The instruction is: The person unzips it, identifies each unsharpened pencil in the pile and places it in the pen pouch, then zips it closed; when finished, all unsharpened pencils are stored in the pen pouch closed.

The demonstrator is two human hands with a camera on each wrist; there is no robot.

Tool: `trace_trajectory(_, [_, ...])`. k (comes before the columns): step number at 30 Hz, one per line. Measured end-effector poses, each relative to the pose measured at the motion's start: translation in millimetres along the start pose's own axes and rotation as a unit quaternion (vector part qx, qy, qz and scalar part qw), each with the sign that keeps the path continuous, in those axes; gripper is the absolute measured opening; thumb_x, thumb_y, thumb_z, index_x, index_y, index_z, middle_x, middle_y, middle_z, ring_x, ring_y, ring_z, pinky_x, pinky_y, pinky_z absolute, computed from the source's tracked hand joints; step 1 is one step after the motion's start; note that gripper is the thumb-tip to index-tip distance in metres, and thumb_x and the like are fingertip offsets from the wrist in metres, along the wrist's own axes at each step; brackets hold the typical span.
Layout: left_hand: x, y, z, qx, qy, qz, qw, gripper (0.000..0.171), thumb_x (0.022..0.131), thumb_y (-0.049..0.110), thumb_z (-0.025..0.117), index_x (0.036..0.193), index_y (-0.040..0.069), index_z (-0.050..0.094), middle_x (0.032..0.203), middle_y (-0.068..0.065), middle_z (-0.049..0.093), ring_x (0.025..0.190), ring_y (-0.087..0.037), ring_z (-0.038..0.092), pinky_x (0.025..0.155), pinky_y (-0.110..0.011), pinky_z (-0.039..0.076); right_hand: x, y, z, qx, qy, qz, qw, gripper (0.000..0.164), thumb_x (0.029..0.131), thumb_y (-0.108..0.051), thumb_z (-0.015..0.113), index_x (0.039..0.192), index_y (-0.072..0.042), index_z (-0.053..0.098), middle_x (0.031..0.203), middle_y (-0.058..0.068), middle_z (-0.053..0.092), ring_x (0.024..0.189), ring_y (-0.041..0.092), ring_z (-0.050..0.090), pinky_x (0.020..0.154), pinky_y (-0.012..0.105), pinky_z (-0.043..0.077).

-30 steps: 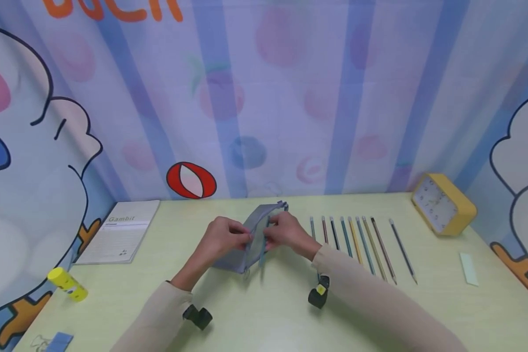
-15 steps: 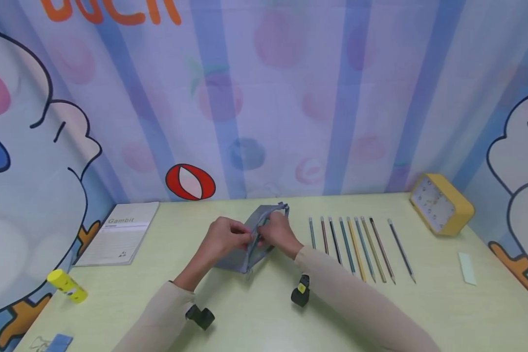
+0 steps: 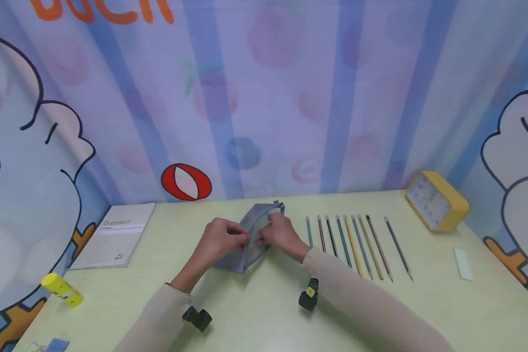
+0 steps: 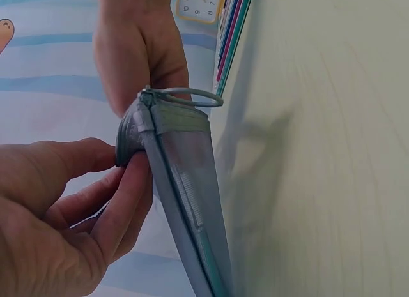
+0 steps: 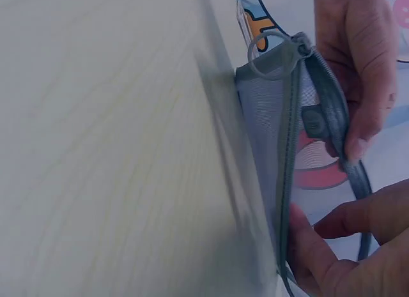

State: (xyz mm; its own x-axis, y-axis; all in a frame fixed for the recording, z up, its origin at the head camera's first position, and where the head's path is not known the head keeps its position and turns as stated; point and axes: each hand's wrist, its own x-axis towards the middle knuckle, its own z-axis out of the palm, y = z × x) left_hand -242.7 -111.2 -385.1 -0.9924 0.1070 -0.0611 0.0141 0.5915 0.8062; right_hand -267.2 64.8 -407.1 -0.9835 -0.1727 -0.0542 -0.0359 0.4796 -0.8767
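A grey mesh pencil case (image 3: 235, 258) stands on the table with its zipped mouth spread. My left hand (image 3: 223, 239) pinches one zip edge between thumb and fingers, seen closely in the left wrist view. At the mouth is my right hand (image 3: 282, 234), its fingertips partly inside the case and hidden in the head view. In the right wrist view its thumb and fingers (image 5: 339, 262) are spread apart beside the near zip edge, with no pencil between them. A slim teal length, like a pencil (image 4: 209, 262), shows along the case's side in the left wrist view.
Several pencils (image 3: 354, 244) lie in a row right of the case. Behind them on the right stand a yellow clock (image 3: 440, 200) and a pale green eraser-like strip (image 3: 463, 264). On the left are a notebook (image 3: 114, 237) and a yellow glue stick (image 3: 62, 289).
My right hand lowered a teal pencil into the pencil case, then drew slightly back; the pencil is no longer in its fingers. My left hand keeps its pinch on the edge.
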Motion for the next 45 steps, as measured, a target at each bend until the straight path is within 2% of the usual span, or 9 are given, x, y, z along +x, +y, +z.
trace_trajectory(3, [1.2,-0.2,-1.7,-0.004,0.004,-0.003,1.0,0.012,0.088,0.018,0.077,0.092,0.008,0.08,0.085,-0.005,0.077,0.069,-0.014,0.074,0.088,-0.04,0.058,-8.2,-2.3,-10.2,-0.02,-0.014,-0.004,1.0,0.064,0.087,-0.003,0.055,0.146,0.013,0.039,0.076,0.011,0.072,0.07,0.022,0.073,0.055,0.022,0.04])
trace_trajectory(5, [1.8,0.0,-2.4,-0.005,0.003,-0.003,1.0,0.012,0.089,0.018,0.077,0.093,0.007,0.08,0.086,-0.005,0.078,0.069,-0.014,0.074,0.093,-0.043,0.057,-14.9,-2.2,-17.1,-0.025,-0.023,-0.007,0.999,0.069,0.087,-0.003,0.055,0.151,0.01,0.033,0.079,0.011,0.072,0.074,0.025,0.073,0.056,0.023,0.042])
trace_trajectory(9, [2.1,0.4,-2.5,-0.001,-0.003,-0.004,1.0,0.012,0.089,0.018,0.076,0.094,0.008,0.08,0.086,-0.004,0.078,0.069,-0.014,0.074,0.098,-0.047,0.054,-29.3,1.2,-33.1,-0.008,-0.041,-0.02,0.999,0.066,0.093,-0.004,0.057,0.153,0.007,0.033,0.096,0.015,0.072,0.085,0.027,0.075,0.07,0.032,0.059])
trace_trajectory(11, [2.1,0.5,-2.3,0.001,-0.005,-0.006,1.0,0.012,0.089,0.018,0.076,0.095,0.008,0.08,0.086,-0.004,0.078,0.069,-0.013,0.074,0.097,-0.047,0.055,-34.4,4.5,-43.7,-0.014,-0.045,-0.022,0.999,0.066,0.095,-0.007,0.057,0.155,0.004,0.032,0.103,0.016,0.071,0.088,0.029,0.074,0.076,0.037,0.061])
trace_trajectory(18, [2.3,-0.2,-2.7,0.005,-0.007,-0.009,0.9999,0.014,0.09,0.02,0.076,0.097,0.008,0.08,0.087,-0.004,0.077,0.071,-0.013,0.074,0.097,-0.046,0.055,-41.7,23.8,-90.9,-0.094,-0.038,-0.003,0.995,0.074,0.099,-0.017,0.053,0.16,-0.001,0.016,0.109,0.013,0.067,0.091,0.03,0.07,0.063,0.029,0.049])
trace_trajectory(25, [3.0,-1.4,-6.7,0.015,-0.001,-0.01,0.9998,0.014,0.09,0.02,0.076,0.098,0.01,0.08,0.086,-0.004,0.077,0.071,-0.013,0.073,0.099,-0.048,0.054,-51.4,39.6,-138.3,-0.118,-0.039,0.026,0.992,0.081,0.1,-0.02,0.053,0.161,0.002,0.004,0.118,0.02,0.063,0.092,0.03,0.07,0.076,0.039,0.057])
trace_trajectory(31, [3.8,0.2,-9.9,0.015,-0.006,-0.003,0.9999,0.015,0.091,0.019,0.075,0.099,0.008,0.08,0.088,-0.005,0.078,0.072,-0.014,0.075,0.101,-0.05,0.052,-63.0,52.4,-171.1,-0.143,-0.048,0.041,0.988,0.088,0.101,-0.021,0.054,0.157,0.007,-0.008,0.113,0.023,0.062,0.085,0.029,0.068,0.074,0.041,0.056])
trace_trajectory(36, [1.9,1.4,-10.4,0.016,-0.005,-0.007,0.9998,0.015,0.091,0.018,0.075,0.099,0.007,0.08,0.088,-0.005,0.077,0.072,-0.015,0.074,0.101,-0.05,0.053,-69.5,69.5,-187.1,-0.148,-0.044,0.051,0.987,0.09,0.101,-0.017,0.053,0.156,0.007,-0.014,0.109,0.022,0.062,0.08,0.024,0.064,0.069,0.038,0.054])
trace_trajectory(45, [2.7,1.9,-11.8,0.016,-0.006,-0.005,0.9998,0.014,0.091,0.019,0.074,0.098,0.008,0.08,0.088,-0.005,0.077,0.073,-0.016,0.075,0.102,-0.052,0.052,-74.6,84.4,-199.0,-0.18,-0.027,0.046,0.982,0.091,0.095,-0.01,0.056,0.156,0.01,-0.008,0.114,0.025,0.062,0.07,0.02,0.06,0.058,0.032,0.046])
